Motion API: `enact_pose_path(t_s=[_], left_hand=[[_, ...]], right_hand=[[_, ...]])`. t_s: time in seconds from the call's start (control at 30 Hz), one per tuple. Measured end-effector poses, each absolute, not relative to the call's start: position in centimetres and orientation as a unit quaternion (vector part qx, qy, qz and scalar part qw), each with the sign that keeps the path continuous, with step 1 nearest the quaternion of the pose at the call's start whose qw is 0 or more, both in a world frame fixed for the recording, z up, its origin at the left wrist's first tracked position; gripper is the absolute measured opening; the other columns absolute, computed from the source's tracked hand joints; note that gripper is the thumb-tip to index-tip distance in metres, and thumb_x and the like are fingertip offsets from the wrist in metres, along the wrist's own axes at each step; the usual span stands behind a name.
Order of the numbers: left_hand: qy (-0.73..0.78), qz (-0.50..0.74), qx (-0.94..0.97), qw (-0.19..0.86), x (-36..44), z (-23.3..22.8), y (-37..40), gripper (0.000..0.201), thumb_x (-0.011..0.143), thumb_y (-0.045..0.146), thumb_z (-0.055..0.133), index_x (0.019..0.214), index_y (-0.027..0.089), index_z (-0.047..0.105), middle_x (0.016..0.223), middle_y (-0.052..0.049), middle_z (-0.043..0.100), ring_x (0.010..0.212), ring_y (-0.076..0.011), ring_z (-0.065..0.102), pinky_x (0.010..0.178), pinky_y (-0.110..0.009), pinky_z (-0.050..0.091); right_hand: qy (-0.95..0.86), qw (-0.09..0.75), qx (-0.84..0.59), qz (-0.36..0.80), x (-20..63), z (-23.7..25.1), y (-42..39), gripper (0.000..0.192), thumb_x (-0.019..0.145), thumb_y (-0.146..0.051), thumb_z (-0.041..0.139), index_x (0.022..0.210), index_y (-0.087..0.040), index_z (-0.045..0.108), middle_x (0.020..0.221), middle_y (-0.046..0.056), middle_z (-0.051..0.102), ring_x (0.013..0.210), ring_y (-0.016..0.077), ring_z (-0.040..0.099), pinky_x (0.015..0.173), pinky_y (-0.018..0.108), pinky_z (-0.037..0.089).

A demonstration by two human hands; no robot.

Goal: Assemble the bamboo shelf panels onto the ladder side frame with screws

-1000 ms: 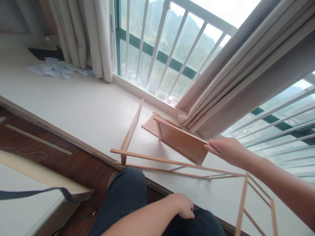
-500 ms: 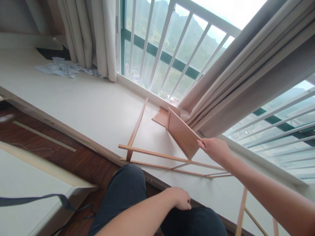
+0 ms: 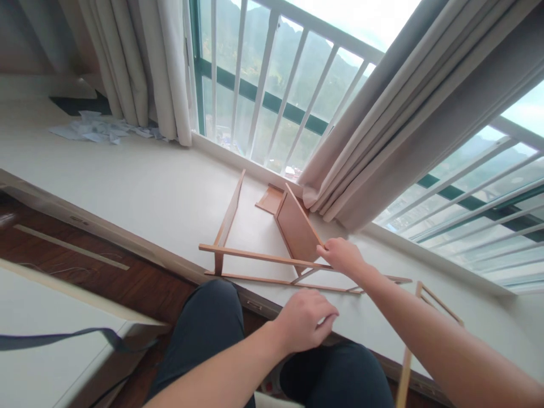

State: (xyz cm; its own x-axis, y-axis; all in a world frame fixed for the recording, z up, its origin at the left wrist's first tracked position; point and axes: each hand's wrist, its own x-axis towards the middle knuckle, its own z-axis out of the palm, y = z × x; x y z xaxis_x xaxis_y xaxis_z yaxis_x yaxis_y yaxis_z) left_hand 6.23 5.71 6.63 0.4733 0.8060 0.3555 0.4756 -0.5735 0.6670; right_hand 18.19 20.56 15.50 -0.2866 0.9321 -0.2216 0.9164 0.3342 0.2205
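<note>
My right hand [image 3: 342,255] is closed on the near corner of a brown wooden panel [image 3: 297,226], which stands tilted on the white ledge. Just in front of the panel lies a narrow wooden frame [image 3: 263,258] with slim rails and crosspieces. An upright wooden piece [image 3: 230,212] joins the frame at its left end. Behind the panel is a smaller wooden piece with raised edges [image 3: 270,199]. Above my knees, my left hand [image 3: 306,318] is raised with curled fingers, thumb and fingertips close together. Whatever it may hold is hidden.
The white ledge [image 3: 148,187] runs below barred windows [image 3: 263,85] and grey curtains [image 3: 365,113]. Torn paper [image 3: 96,127] lies at the left. Another wooden frame [image 3: 406,362] leans at the lower right. A white surface with a dark strap [image 3: 55,338] is at the lower left.
My left hand has risen from my thigh towards the frame. My right hand and the panel have shifted left and slightly down in view, as the camera view also moved.
</note>
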Motion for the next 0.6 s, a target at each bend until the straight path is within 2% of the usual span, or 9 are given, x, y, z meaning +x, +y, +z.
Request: enact_pose_path(t_s=[0.07,0.17,0.23,0.33,0.43,0.6], left_hand=[[0.459,0.383,0.785,0.163,4.6,8.5,5.4,0.026,0.101,0.03,0.048,0.107,0.025,0.073,0.11,-0.006,0.074,0.109,-0.0211,0.064,0.101,-0.039,0.042],[0.558,0.388,0.729,0.076,2.5,10.2,6.2,0.024,0.099,0.033,0.057,0.121,0.029,0.068,0.128,-0.005,0.069,0.127,-0.0248,0.056,0.111,-0.046,0.032],[0.588,0.341,0.731,0.062,1.7,10.6,7.0,0.028,0.098,0.034,0.06,0.125,0.029,0.065,0.124,-0.004,0.071,0.123,-0.0258,0.058,0.114,-0.051,0.027],[0.601,0.267,0.751,0.057,1.3,10.6,7.7,0.019,0.099,0.035,0.061,0.114,0.028,0.07,0.107,-0.003,0.076,0.11,-0.026,0.063,0.114,-0.056,0.022],[0.605,0.232,0.761,0.039,1.7,10.5,7.4,0.017,0.101,0.035,0.057,0.101,0.028,0.073,0.099,-0.002,0.077,0.104,-0.0248,0.063,0.111,-0.055,0.023],[0.595,0.209,0.776,0.014,2.2,10.6,6.3,0.02,0.103,0.034,0.054,0.098,0.029,0.073,0.095,-0.001,0.077,0.1,-0.0231,0.063,0.107,-0.05,0.026]], right_hand=[[0.806,0.136,0.577,0.003,18.8,14.7,20.3,0.051,0.1,-0.044,0.04,0.078,-0.02,0.079,0.085,0.013,0.076,0.076,0.0228,0.068,0.059,0.028,0.034],[0.808,0.108,0.578,-0.037,19.4,13.6,19.7,0.049,0.099,-0.042,0.041,0.078,-0.02,0.079,0.085,0.011,0.077,0.078,0.0208,0.067,0.06,0.027,0.034],[0.8,0.089,0.59,-0.065,19.7,13.1,19.1,0.049,0.099,-0.041,0.04,0.079,-0.02,0.079,0.086,0.01,0.077,0.079,0.0203,0.067,0.06,0.026,0.034],[0.786,0.07,0.605,-0.104,20.0,12.8,18.1,0.047,0.099,-0.04,0.041,0.08,-0.018,0.079,0.089,0.011,0.077,0.081,0.0208,0.067,0.06,0.026,0.034],[0.778,0.063,0.61,-0.136,20.5,12.6,16.9,0.048,0.098,-0.041,0.041,0.079,-0.017,0.078,0.087,0.012,0.076,0.077,0.0205,0.066,0.057,0.026,0.034],[0.763,0.052,0.614,-0.195,21.2,12.3,15.8,0.045,0.095,-0.043,0.046,0.083,-0.014,0.078,0.086,0.014,0.076,0.074,0.0212,0.067,0.056,0.027,0.037]])
